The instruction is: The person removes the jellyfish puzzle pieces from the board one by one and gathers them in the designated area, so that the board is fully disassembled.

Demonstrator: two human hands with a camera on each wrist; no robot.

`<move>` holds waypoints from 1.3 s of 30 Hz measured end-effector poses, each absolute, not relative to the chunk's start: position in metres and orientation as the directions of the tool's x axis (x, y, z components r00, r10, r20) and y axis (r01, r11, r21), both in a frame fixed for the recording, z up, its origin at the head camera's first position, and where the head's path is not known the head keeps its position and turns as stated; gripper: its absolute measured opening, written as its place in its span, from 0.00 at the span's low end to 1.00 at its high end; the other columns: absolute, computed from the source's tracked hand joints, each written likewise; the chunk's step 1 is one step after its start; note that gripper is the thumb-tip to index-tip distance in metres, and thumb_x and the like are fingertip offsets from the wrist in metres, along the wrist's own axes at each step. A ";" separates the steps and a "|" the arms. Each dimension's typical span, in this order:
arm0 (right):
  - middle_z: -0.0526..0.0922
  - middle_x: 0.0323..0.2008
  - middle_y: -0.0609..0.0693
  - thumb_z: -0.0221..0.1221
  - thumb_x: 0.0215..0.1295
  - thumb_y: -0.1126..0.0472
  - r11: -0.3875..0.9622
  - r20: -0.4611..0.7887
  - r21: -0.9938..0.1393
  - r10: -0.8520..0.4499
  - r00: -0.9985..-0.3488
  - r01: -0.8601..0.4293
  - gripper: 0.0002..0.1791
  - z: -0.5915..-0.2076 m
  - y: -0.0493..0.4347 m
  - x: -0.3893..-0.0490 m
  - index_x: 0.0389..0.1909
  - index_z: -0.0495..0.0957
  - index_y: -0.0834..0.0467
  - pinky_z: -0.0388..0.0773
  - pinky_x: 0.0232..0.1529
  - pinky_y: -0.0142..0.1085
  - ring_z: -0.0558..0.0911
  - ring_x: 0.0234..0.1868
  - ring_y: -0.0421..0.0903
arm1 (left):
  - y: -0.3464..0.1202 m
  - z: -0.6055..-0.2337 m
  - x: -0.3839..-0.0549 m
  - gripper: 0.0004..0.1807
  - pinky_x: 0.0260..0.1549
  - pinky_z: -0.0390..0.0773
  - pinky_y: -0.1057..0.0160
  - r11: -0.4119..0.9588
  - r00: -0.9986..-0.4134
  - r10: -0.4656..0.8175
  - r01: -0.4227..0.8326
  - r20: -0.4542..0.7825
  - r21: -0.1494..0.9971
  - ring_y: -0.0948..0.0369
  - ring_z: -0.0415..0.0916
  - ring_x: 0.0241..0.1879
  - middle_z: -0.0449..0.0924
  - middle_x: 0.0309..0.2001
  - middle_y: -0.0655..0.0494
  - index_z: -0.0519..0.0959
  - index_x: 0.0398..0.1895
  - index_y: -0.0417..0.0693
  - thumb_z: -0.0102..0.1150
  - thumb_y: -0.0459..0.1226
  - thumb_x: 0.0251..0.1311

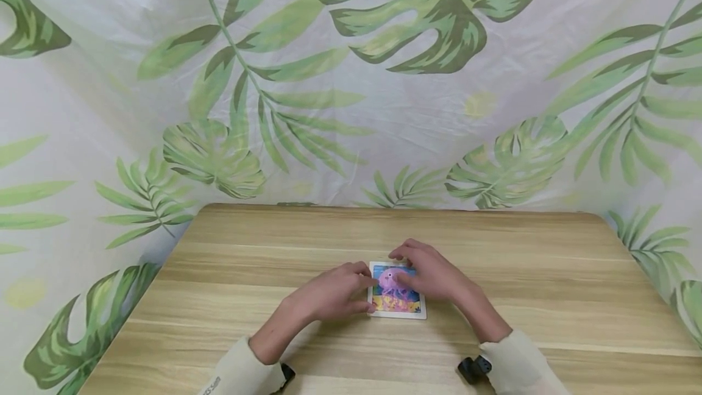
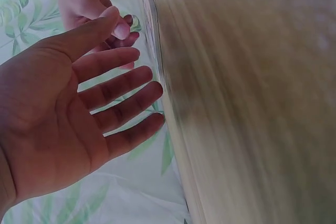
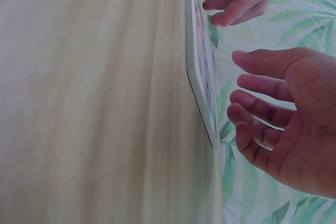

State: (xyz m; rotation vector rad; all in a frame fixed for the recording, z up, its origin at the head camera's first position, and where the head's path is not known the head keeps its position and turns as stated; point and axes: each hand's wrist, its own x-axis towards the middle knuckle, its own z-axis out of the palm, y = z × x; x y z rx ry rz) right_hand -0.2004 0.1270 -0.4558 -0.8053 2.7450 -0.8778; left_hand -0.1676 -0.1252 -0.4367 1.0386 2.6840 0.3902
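Note:
A small square picture board [image 1: 393, 303] lies flat on the wooden table, its white border framing a pink jellyfish on blue above a yellow seabed. At its left edge is my left hand [image 1: 341, 292], fingertips right by the border. My right hand [image 1: 433, 272] hovers over the upper right corner and hides part of the picture. In the left wrist view, the left hand [image 2: 68, 103] has its fingers spread and fairly straight, with nothing in them. The right wrist view has the right hand [image 3: 294, 114] with loosely bent fingers beside the board's thin edge [image 3: 192, 66].
The light wood table [image 1: 247, 249] has rounded far corners. Behind it hangs a pale cloth [image 1: 384, 114] printed with green leaves. Dark wrist cameras stick out under both cream sleeves [image 1: 518, 361].

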 end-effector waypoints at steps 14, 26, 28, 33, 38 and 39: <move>0.85 0.45 0.49 0.71 0.70 0.61 0.657 -0.016 -0.596 -0.584 -0.812 -0.461 0.17 -0.460 0.117 -0.214 0.57 0.85 0.59 0.77 0.43 0.34 0.78 0.39 0.41 | -0.128 -0.437 -0.171 0.29 0.59 0.81 0.58 0.735 -0.718 0.660 0.554 -0.221 0.391 0.59 0.73 0.57 0.78 0.63 0.52 0.82 0.70 0.48 0.73 0.47 0.68; 0.81 0.42 0.46 0.70 0.71 0.62 0.663 -0.060 -0.604 -0.592 -0.804 -0.443 0.13 -0.458 0.118 -0.219 0.54 0.88 0.57 0.74 0.42 0.34 0.76 0.40 0.43 | -0.123 -0.433 -0.167 0.30 0.57 0.81 0.60 0.739 -0.719 0.664 0.586 -0.205 0.333 0.59 0.71 0.55 0.76 0.62 0.53 0.81 0.71 0.51 0.72 0.48 0.69; 0.82 0.42 0.47 0.70 0.71 0.63 0.663 -0.066 -0.606 -0.592 -0.803 -0.439 0.12 -0.458 0.119 -0.220 0.53 0.88 0.57 0.74 0.43 0.34 0.76 0.41 0.43 | -0.121 -0.434 -0.166 0.29 0.55 0.80 0.61 0.738 -0.723 0.664 0.591 -0.192 0.325 0.59 0.71 0.54 0.77 0.61 0.52 0.82 0.70 0.50 0.72 0.48 0.69; 0.81 0.40 0.48 0.70 0.69 0.64 0.651 -0.073 -0.614 -0.610 -0.789 -0.446 0.12 -0.459 0.119 -0.222 0.51 0.88 0.57 0.75 0.43 0.34 0.76 0.40 0.43 | -0.117 -0.437 -0.166 0.26 0.56 0.80 0.60 0.744 -0.740 0.654 0.593 -0.156 0.308 0.59 0.73 0.53 0.80 0.58 0.52 0.85 0.65 0.47 0.74 0.46 0.67; 0.80 0.39 0.49 0.71 0.66 0.66 0.631 -0.077 -0.632 -0.629 -0.774 -0.450 0.11 -0.460 0.118 -0.226 0.48 0.88 0.58 0.75 0.41 0.33 0.76 0.39 0.44 | -0.115 -0.439 -0.168 0.21 0.55 0.80 0.60 0.752 -0.753 0.643 0.587 -0.139 0.298 0.59 0.75 0.51 0.82 0.55 0.54 0.89 0.60 0.50 0.75 0.45 0.66; 0.80 0.38 0.49 0.71 0.66 0.67 0.630 -0.081 -0.635 -0.629 -0.773 -0.447 0.11 -0.460 0.119 -0.227 0.48 0.88 0.58 0.74 0.41 0.33 0.75 0.39 0.44 | -0.115 -0.439 -0.168 0.21 0.54 0.81 0.60 0.753 -0.754 0.642 0.586 -0.139 0.299 0.59 0.75 0.50 0.82 0.55 0.54 0.89 0.60 0.51 0.75 0.45 0.66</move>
